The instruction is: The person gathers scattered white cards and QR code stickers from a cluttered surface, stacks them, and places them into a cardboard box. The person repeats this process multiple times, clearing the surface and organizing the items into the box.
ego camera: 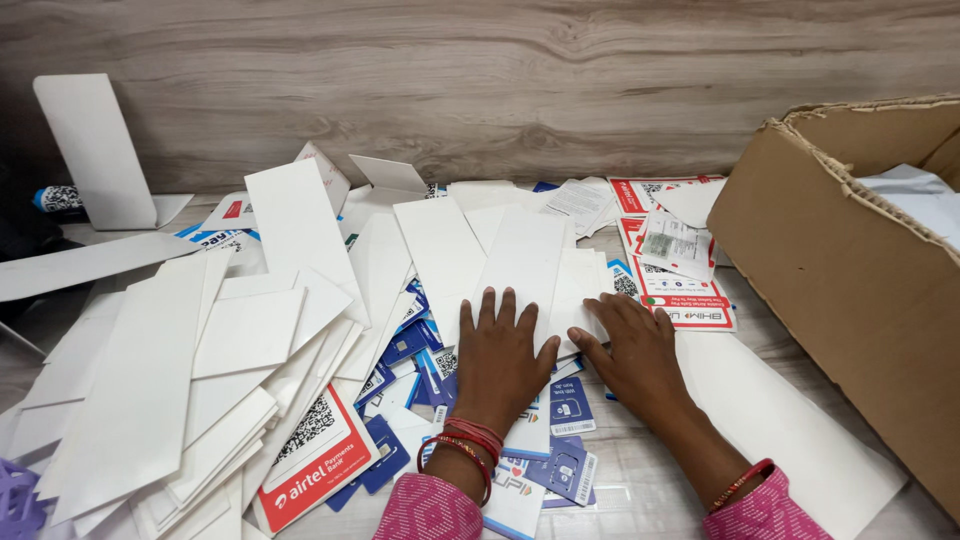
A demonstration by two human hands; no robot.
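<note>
White card strips [520, 265] lie flat on the wooden surface [640, 480], near the middle of the view, on top of a scatter of small blue cards [572, 405]. Both hands rest on them palm down: the left hand [503, 360] has its fingers spread and straight, pressing on the strips without gripping anything, and the right hand [637, 352] lies just beside it, fingers extended onto a strip's edge, nothing enclosed either. The risk, as I judge it, is that the smooth strips slide over one another or over the glossy blue cards beneath, so the stack skews or fans out under a sideways push. The strips look long, plain, stiff and matte white, overlapping loosely. A bigger heap of white strips [200, 380] lies to the left, a cardboard box [850, 270] to the right
</note>
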